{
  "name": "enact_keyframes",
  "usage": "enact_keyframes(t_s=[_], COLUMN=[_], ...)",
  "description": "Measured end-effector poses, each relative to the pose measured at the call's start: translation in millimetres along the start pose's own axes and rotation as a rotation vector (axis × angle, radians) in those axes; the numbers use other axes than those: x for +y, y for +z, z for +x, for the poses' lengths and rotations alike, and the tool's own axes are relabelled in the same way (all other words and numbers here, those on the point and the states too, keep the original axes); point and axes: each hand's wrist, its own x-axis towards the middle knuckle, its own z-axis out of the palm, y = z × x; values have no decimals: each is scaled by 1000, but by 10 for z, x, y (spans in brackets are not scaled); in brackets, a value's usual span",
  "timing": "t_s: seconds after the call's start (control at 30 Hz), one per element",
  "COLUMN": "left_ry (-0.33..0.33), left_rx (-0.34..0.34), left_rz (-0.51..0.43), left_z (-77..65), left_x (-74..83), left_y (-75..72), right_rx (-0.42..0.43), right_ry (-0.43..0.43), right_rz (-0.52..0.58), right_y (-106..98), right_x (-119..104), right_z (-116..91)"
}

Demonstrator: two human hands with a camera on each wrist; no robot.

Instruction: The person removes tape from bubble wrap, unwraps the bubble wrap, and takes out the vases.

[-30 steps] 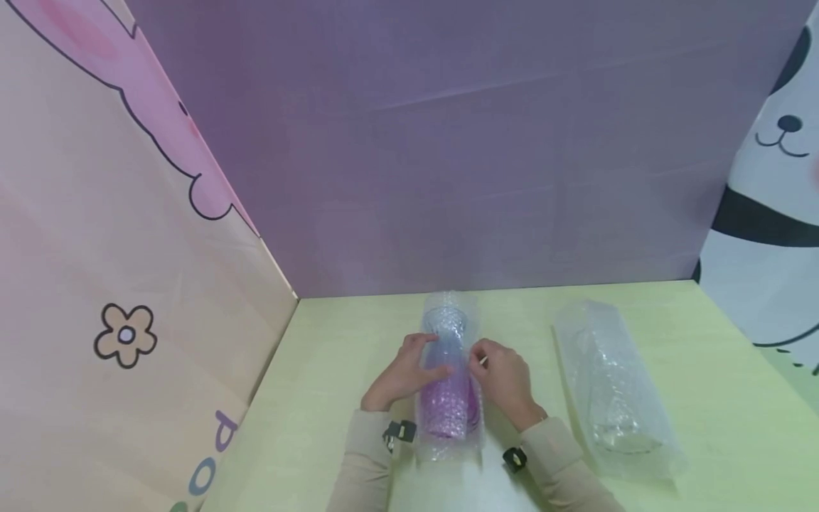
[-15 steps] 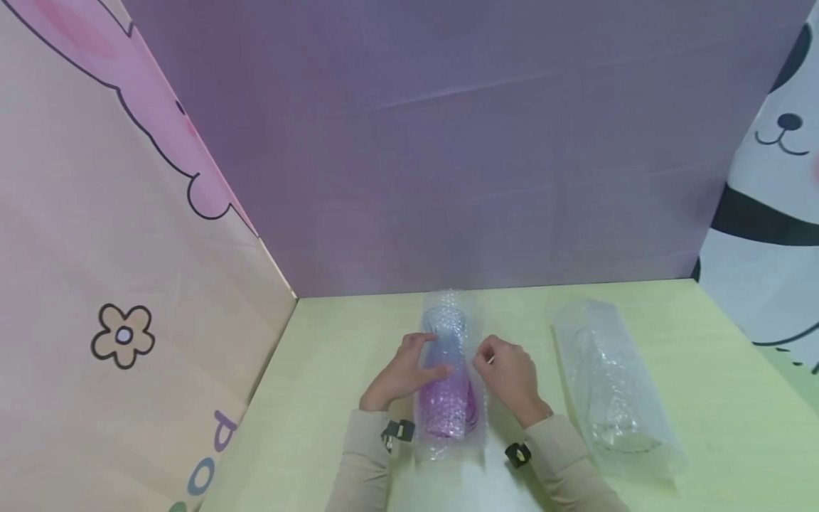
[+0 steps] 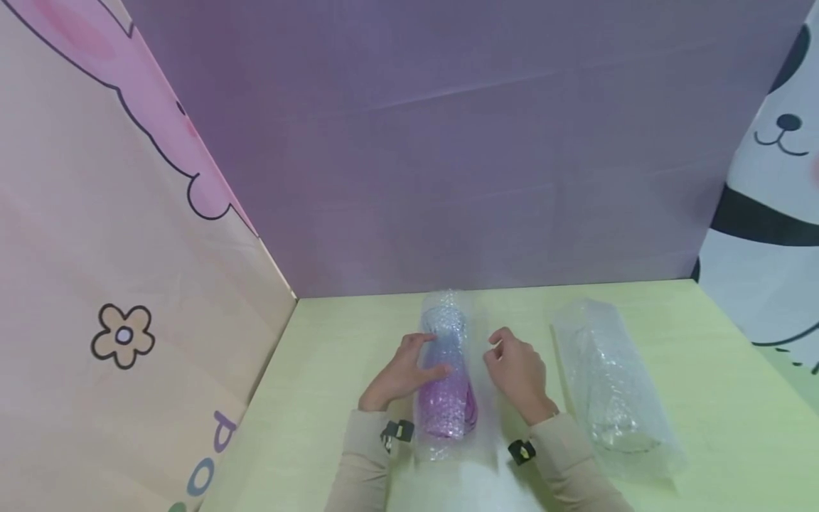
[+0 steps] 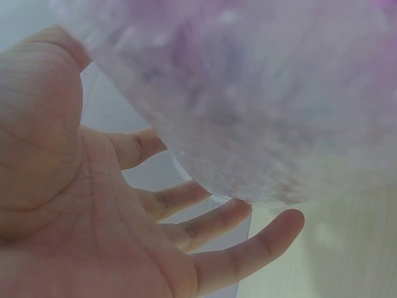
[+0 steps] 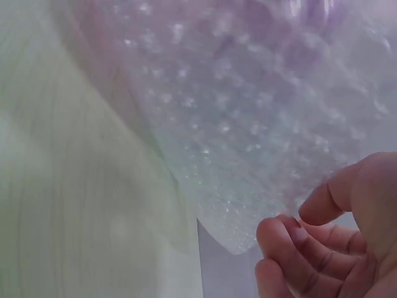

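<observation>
A tall vessel, tinted from blue to purple, lies on the table in clear bubble wrap, its far end towards the back. My left hand holds it from the left, thumb across the top. In the left wrist view the fingers reach along the lower edge of the blurred wrapped vessel. On the other side, my right hand has its fingers bent at the wrap's free edge. Thumb and forefinger come close together at that edge in the right wrist view. A purple strip shows through the wrap beside the vessel.
To the right, a second bubble-wrapped package lies at a slant, with a clear glass-like shape inside. A purple-grey panel stands behind the pale table. Printed cloth panels close off the left and right sides.
My right hand has shifted right, away from the vessel, and the wrap's right edge has spread outward with it. My left hand has stayed in place on the vessel.
</observation>
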Motion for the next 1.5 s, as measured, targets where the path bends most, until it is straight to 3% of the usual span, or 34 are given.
enact_keyframes(t_s=[0.23,0.4,0.53,0.63,0.77,0.93,1.2,1.5], left_ry=[1,2,6,-1,-8,3,21,26], left_rx=[-2,-8,-6,-4,-3,2,4,1], left_rz=[-13,-14,-12,-11,-3,23,31,33], left_z=[-10,-9,-4,-5,-12,-15,-11,-13], left_x=[6,5,0,-2,0,1,12,26], left_y=[-8,-15,-16,-12,-8,-2,-5,-14], right_rx=[117,253,302,254,68,-107,-154,-208], right_ry=[-25,-82,-141,-185,-181,-124,-98,-98], right_rz=[30,107,197,292,407,374,227,171], right_y=[-78,-106,-121,-142,-159,-136,-96,-42], right_x=[-8,-47,-99,-151,-231,-332,-357,-291], right_z=[12,9,0,-27,-85,-153,-202,-184])
